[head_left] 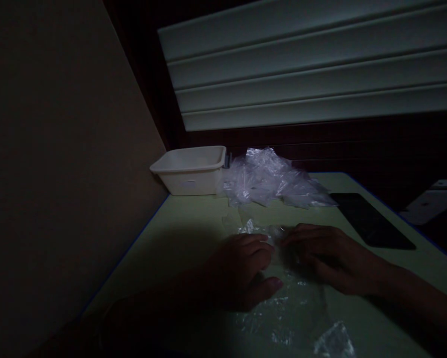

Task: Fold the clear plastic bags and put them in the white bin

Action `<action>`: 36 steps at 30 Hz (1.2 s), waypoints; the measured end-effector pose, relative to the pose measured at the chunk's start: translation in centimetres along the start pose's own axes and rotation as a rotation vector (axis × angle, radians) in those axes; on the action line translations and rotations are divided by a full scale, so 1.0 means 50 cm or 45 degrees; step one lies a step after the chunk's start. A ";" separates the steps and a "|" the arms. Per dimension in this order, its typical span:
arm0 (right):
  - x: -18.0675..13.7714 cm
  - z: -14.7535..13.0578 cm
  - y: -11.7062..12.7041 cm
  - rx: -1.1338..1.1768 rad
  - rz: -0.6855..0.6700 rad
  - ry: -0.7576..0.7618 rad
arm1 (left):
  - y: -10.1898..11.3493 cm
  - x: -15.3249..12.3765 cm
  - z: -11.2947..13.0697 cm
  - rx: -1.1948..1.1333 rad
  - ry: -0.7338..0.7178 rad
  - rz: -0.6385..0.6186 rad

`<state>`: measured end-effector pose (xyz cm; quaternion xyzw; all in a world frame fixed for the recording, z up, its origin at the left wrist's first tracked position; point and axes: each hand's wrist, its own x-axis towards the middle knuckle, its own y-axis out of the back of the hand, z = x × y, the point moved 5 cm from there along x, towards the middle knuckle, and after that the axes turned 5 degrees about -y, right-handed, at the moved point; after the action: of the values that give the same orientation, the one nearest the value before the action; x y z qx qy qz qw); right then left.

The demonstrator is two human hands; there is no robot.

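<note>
The scene is very dim. A clear plastic bag [286, 308] lies flat on the pale green table [186, 223] in front of me. My left hand [242, 268] rests on the bag's upper left part, fingers curled, thumb stretched toward the middle. My right hand [328, 256] lies on the bag's upper right part, fingers bent and pressed down at the bag's top edge. The fingertips of both hands nearly meet at the bag's crumpled top [261, 229].
A heap of clear plastic bags [272, 179] lies at the back of the table, beside a white plastic tub [189, 171]. A dark flat rectangle like a phone [369, 219] lies at the right. A wall runs along the left; slatted blinds hang behind.
</note>
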<state>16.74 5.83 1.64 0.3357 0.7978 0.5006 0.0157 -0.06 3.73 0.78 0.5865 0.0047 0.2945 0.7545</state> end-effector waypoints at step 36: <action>0.004 0.014 -0.026 -0.200 -0.046 -0.168 | 0.047 -0.017 -0.160 0.247 0.389 0.459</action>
<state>16.17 6.13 0.28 0.3512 0.7592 0.5382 0.1035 -4.61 10.71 0.07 0.5963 0.0422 0.5076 0.6205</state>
